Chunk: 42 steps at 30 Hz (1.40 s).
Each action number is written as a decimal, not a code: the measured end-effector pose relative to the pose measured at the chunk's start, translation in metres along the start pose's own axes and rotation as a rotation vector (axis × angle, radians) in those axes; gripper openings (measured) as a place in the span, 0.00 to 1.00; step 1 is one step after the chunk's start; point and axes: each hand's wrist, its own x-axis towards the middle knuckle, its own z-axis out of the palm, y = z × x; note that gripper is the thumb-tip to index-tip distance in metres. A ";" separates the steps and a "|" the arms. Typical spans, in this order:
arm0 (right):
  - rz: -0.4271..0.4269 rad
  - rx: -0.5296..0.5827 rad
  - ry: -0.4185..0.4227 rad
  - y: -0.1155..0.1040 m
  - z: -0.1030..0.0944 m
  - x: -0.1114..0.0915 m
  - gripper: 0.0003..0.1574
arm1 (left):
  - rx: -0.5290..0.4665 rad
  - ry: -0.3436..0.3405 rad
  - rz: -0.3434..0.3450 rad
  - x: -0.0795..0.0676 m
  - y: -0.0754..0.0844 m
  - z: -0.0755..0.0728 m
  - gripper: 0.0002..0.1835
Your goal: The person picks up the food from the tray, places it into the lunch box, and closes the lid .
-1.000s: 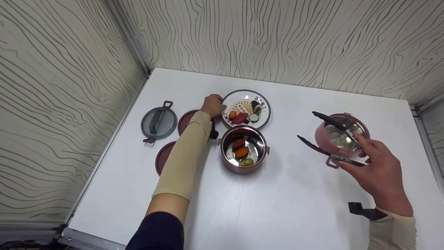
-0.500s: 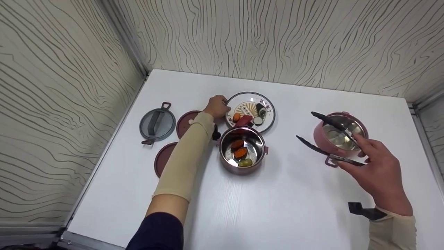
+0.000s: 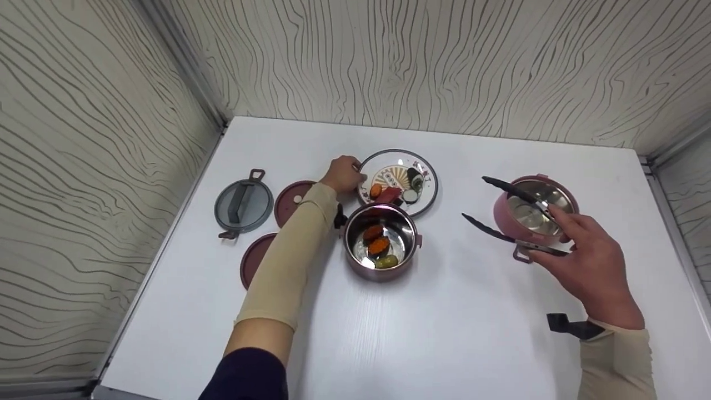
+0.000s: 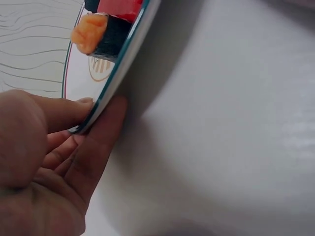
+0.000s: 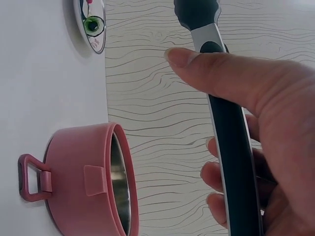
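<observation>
My left hand (image 3: 341, 175) pinches the left rim of a round white plate (image 3: 379, 165). In the left wrist view, its thumb lies over the rim and the fingers (image 4: 101, 142) reach underneath. Toy sushi pieces sit on the plate, among them an orange-topped one (image 4: 89, 34) and a red one (image 3: 390, 195). My right hand (image 3: 589, 261) holds black-and-silver tongs (image 3: 514, 191), their arms spread with nothing between them. In front of the plate stands a metal-lined pot (image 3: 373, 273) with two orange-topped sushi pieces (image 3: 379, 246) and a yellow-green piece (image 3: 387, 261) inside.
A pink pot (image 3: 506, 218) with a shiny inside stands beneath the tongs at the right. To the left lie a grey lid (image 3: 253, 208) with a handle and two dark red discs (image 3: 286, 205), partly behind my left arm. Patterned walls border the white table (image 3: 433, 333).
The plate has slid slightly to the right relative to the pot in front, with my left hand on its rim. The right hand still holds the tongs spread. The head view has shifted a little.
</observation>
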 end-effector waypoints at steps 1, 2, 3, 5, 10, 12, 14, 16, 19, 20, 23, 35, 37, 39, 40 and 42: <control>-0.003 -0.004 -0.004 0.000 0.001 0.002 0.60 | 0.006 0.001 0.002 0.000 -0.002 -0.002 0.28; -0.005 -0.009 -0.009 0.000 0.002 0.004 0.60 | 0.016 0.006 0.005 -0.001 -0.003 -0.003 0.29; -0.004 -0.017 -0.014 0.001 0.002 0.006 0.60 | 0.028 0.010 0.011 -0.002 -0.002 -0.005 0.30; -0.003 -0.034 -0.021 0.002 0.003 0.010 0.59 | 0.046 0.018 0.027 -0.002 -0.001 -0.007 0.29; -0.007 -0.074 -0.058 0.002 0.006 0.022 0.57 | 0.015 -0.009 0.024 -0.004 0.007 -0.005 0.27; -0.029 -0.086 -0.060 -0.001 0.010 0.028 0.55 | 0.014 -0.019 0.005 -0.008 0.015 -0.004 0.27; -0.049 -0.107 -0.065 -0.007 0.017 0.035 0.53 | 0.011 -0.027 -0.003 -0.012 0.018 -0.005 0.27; -0.060 -0.129 -0.061 -0.014 0.024 0.042 0.52 | 0.015 -0.030 -0.007 -0.015 0.022 -0.005 0.27; -0.040 -0.159 -0.085 -0.025 0.036 0.053 0.51 | 0.012 -0.047 -0.010 -0.023 0.028 -0.007 0.27; -0.033 -0.167 -0.094 -0.029 0.041 0.056 0.51 | 0.014 -0.049 -0.011 -0.024 0.029 -0.007 0.27; -0.022 -0.175 -0.110 -0.039 0.052 0.067 0.51 | 0.011 -0.069 -0.032 -0.024 0.031 -0.008 0.26; 0.056 -0.150 -0.212 -0.072 0.080 0.096 0.48 | -0.005 -0.078 -0.031 -0.022 0.038 -0.002 0.26; 0.059 -0.148 -0.223 -0.074 0.083 0.098 0.48 | -0.003 -0.083 -0.036 -0.018 0.038 0.000 0.27; 0.065 -0.151 -0.233 -0.073 0.084 0.100 0.48 | -0.013 -0.096 -0.035 -0.019 0.039 -0.001 0.28; 0.065 -0.154 -0.233 -0.073 0.085 0.101 0.48 | -0.014 -0.105 -0.034 -0.018 0.039 -0.001 0.28; 0.065 -0.158 -0.233 -0.073 0.087 0.102 0.48 | -0.021 -0.115 -0.018 -0.010 0.033 0.002 0.27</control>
